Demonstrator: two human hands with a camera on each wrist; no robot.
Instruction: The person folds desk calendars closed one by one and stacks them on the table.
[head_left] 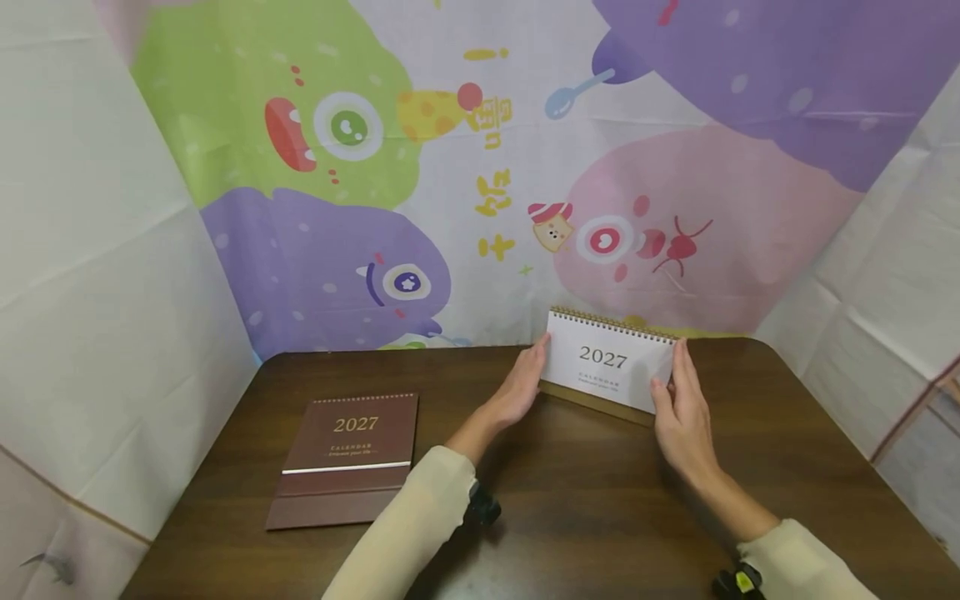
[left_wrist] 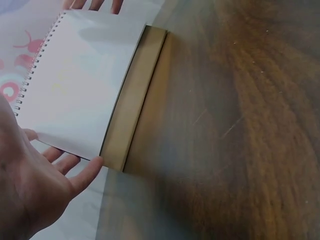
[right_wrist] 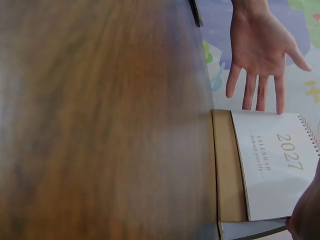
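A white desk calendar (head_left: 611, 362) marked 2027 in gold stands tilted back near the far edge of the table, spiral binding on top. A tan base strip (head_left: 596, 403) shows below its page. My left hand (head_left: 517, 387) touches its left edge with extended fingers, the palm facing it. On the opposite edge, my right hand (head_left: 686, 417) has long, straight fingers along the side and its thumb by the page's lower right. In the right wrist view, the left fingertips meet the calendar's short edge, while only part of the right hand (right_wrist: 305, 215) shows.
A dark red 2027 calendar (head_left: 348, 462) lies at the left of the brown wooden table (head_left: 570, 517), close to my left sleeve (head_left: 408, 517). Behind the table hangs a cloth (head_left: 510, 308) with cartoon monsters. White cloth walls (head_left: 97, 233) flank both sides.
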